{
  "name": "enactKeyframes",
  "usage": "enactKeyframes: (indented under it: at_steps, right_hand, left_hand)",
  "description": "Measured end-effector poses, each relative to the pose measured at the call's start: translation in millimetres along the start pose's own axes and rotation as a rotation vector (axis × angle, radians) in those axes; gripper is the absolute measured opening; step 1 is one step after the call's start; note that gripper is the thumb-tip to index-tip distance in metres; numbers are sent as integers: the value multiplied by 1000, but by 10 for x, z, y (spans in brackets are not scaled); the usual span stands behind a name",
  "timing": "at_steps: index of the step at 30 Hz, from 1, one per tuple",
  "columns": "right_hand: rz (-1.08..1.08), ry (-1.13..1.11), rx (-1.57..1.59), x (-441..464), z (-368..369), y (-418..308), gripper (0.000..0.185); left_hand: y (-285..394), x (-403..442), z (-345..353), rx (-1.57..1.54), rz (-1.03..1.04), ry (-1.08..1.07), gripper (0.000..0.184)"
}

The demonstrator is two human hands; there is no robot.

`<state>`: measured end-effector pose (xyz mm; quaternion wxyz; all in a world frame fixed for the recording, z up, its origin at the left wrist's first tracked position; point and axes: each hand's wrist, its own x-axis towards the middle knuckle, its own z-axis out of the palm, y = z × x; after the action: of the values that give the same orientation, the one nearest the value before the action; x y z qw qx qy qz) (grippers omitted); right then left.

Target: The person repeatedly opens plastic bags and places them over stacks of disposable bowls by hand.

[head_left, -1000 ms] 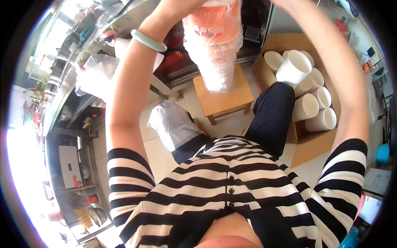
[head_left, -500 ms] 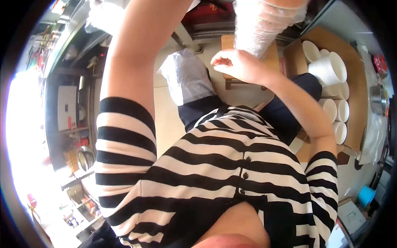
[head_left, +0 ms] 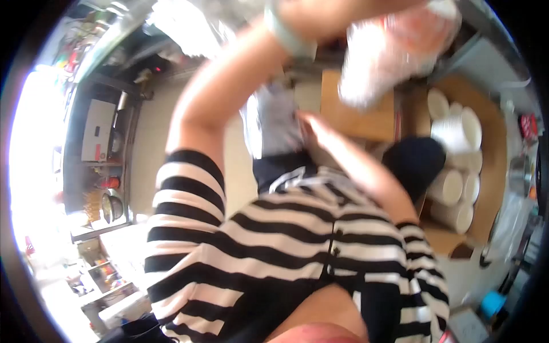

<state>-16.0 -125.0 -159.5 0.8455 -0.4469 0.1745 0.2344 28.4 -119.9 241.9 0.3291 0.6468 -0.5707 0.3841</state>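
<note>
My left arm, with a pale green band at the wrist, reaches across the top of the view. My left hand [head_left: 349,12] is blurred and its fingers are cut off by the upper edge. Just below and right of it is a stack of nested containers in clear plastic wrap [head_left: 394,54]; contact cannot be made out. My right hand [head_left: 315,130] is low in front of me, beside the grey plastic bag [head_left: 274,120] covering my left knee. Motion smears its fingers, which are near or against the bag's right edge.
A cardboard box [head_left: 493,148] at right holds several white paper tubs [head_left: 457,130]. A small wooden stool [head_left: 357,108] stands ahead on the tiled floor [head_left: 163,128]. Shelving with a metal pot [head_left: 112,207] is at left. A blue container [head_left: 493,301] lies low at right.
My right hand has moved down and left toward the bag on my knee. My left hand has come into view at the top. The wrapped stack appears slightly lower and further right.
</note>
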Motion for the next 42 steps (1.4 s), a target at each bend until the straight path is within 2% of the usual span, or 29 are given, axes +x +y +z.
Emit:
enactKeyframes:
  at_steps: [2,3,4,5,6,7,8,9,10,11,13,14,16,17,19,20,22,23,25,27,29,31,33,35,36,37,39,41,42]
  right_hand:
    - [75,-41,133,13,27,-31,38]
    - [32,-56,167,-182,183,-263,39]
    - [65,-25,194,-298,236,-233,34]
    - [50,45,101,277,-222,195,25]
    - [48,-23,261,130,-92,109,17]
    - [44,-22,307,126,-86,106,18]
    - [57,-58,341,35,-48,17,20]
    - [21,-50,320,98,-102,58,22]
    - [96,-79,362,63,-120,64,25]
    - [85,-143,377,154,-168,82,26]
    - [58,-69,327,104,-120,59,26]
    - [52,-73,312,126,-143,79,26]
    - [-87,32,26,131,-239,171,30]
    - [-87,38,19,130,-314,195,30]
    - [-208,143,-127,39,-399,186,26]
    - [-211,150,-131,-21,-443,177,26]
    - [-535,307,-363,-182,-415,128,25]
    - [-540,310,-363,-249,-413,62,25]
    - [-682,586,-591,-396,-428,-92,27]
    - [-747,669,-609,-464,-434,-161,26]
    - [-885,788,-488,-493,-517,-230,26]
    - [-816,767,-251,-656,-631,-381,27]
    - [-730,679,60,-954,-620,-574,19]
    - [-811,664,-80,-1170,-671,-642,14]
    - [-730,632,-97,-1406,-569,-776,12]
    - [-786,609,-171,-1520,-538,-855,11]
    - [-875,538,-351,-1754,-379,-1070,11]
    - [-883,503,-418,-1911,-203,-1251,13]
    - [-838,429,-514,-2011,-125,-1334,12]
  left_hand:
    - [-194,-573,-66,-19,153,368,38]
    - [-249,-711,-124,-91,40,476,41]
    - [-391,-1142,-137,-88,-169,364,41]
    - [-548,-1682,-118,2,-460,211,41]
    - [-697,-2191,-147,-35,-695,163,40]
    - [-813,-2741,-197,-6,-908,180,41]
    - [-912,-3270,-287,149,-987,81,50]
    - [-970,-3877,-309,152,-1220,58,62]
    - [-965,-4371,-322,27,-1518,59,70]
    - [-821,-4310,-528,-265,-1933,-64,71]
    - [-744,-4714,-696,-1171,-2166,11,55]
    - [-710,-4792,-691,-1176,-2152,23,55]
    - [-613,-4834,-635,-1339,-1950,103,34]
    - [-632,-4832,-599,-1349,-1946,106,34]
    - [-601,-4557,-629,-1274,-1949,332,21]
    - [-572,-4455,-631,-1290,-1964,326,22]
    - [-598,-4435,-576,-1265,-1986,343,22]
    - [-610,-4430,-550,-1234,-2013,364,21]
    - [-597,-4393,-500,-1289,-1995,376,20]
    - [-585,-4349,-480,-1344,-1974,394,20]
    - [-564,-4304,-507,-1420,-1911,441,19]
    - [-641,-4516,-496,-1388,-1904,467,21]
    - [-662,-4581,-506,-1353,-1893,499,23]
    - [-563,-4336,-598,-337,-1949,-9,31]
    - [-650,-4635,-435,96,-1683,5,40]
    - [-603,-4455,-477,99,-1689,17,40]
    - [-403,-3637,-566,449,-994,-58,44]
    - [-309,-3392,-456,165,-894,-197,45]
    - [-198,-3308,-393,152,-811,-306,45]
